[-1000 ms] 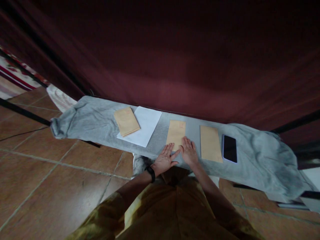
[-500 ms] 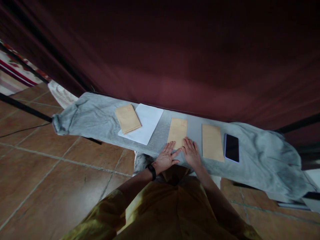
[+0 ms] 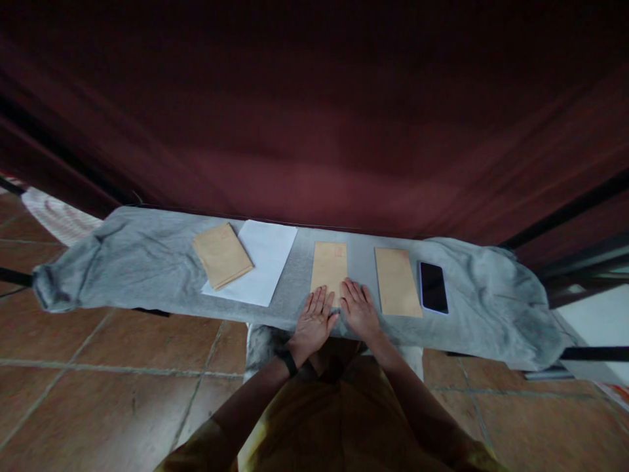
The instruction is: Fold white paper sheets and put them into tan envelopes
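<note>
A brown paper envelope (image 3: 328,262) with small red print lies flat in front of me on a grey cloth. My left hand (image 3: 314,321) rests palm down at its lower left corner, fingers stretched out. On its lower right edge lies my right hand (image 3: 358,308), also flat with the fingers extended. The near end of the envelope is partly hidden under the fingers. Neither hand grasps anything. A second brown envelope (image 3: 399,282) lies a little to the right of my right hand.
Left on the cloth-covered narrow table (image 3: 167,262) lie white paper sheets (image 3: 270,255), overlapped by a stack of brown envelopes (image 3: 223,254). A phone (image 3: 433,287) lies right of the second envelope. Dark red curtain (image 3: 304,144) hangs behind; bunched cloth (image 3: 511,295) covers the right end.
The camera view has turned, so the table appears more level and shifted left. My right hand's fingers now reach along the envelope's right edge; both hands stay flat near its lower end.
</note>
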Available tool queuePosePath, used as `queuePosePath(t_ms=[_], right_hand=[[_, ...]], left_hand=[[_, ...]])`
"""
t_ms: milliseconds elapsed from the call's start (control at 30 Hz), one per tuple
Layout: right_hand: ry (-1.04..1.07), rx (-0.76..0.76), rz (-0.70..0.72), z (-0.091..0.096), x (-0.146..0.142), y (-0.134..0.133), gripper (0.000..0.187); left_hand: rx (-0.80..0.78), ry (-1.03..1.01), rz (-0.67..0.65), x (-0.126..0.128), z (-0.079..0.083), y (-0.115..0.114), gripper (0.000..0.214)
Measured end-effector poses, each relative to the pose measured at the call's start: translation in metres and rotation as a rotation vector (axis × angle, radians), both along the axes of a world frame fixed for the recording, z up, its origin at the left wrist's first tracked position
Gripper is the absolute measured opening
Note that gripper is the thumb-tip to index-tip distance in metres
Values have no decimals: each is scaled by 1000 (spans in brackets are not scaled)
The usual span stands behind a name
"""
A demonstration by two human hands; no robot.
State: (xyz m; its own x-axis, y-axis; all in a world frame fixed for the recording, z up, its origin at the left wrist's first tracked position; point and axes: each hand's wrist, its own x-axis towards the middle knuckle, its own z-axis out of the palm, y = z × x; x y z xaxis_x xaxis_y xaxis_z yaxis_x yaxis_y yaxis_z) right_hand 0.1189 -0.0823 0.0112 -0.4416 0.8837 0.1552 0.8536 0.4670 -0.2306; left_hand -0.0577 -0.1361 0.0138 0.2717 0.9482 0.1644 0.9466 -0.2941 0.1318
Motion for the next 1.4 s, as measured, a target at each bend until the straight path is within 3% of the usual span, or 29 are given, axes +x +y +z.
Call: queuePosePath(t_ms=[300, 933, 1167, 1400], right_hand=[[4, 8, -2, -1, 0, 0, 51], [47, -11, -32, 4, -5, 3, 50], [48, 16, -15, 4, -3, 2, 49], [52, 13, -20, 3, -4, 2, 49]], left_hand=[[-28, -17, 96, 1, -7, 42, 59], [-62, -65, 56, 20, -6, 152, 62], [-75, -77, 27, 19, -5, 172, 64], [-79, -60, 11, 18, -4, 169, 63]])
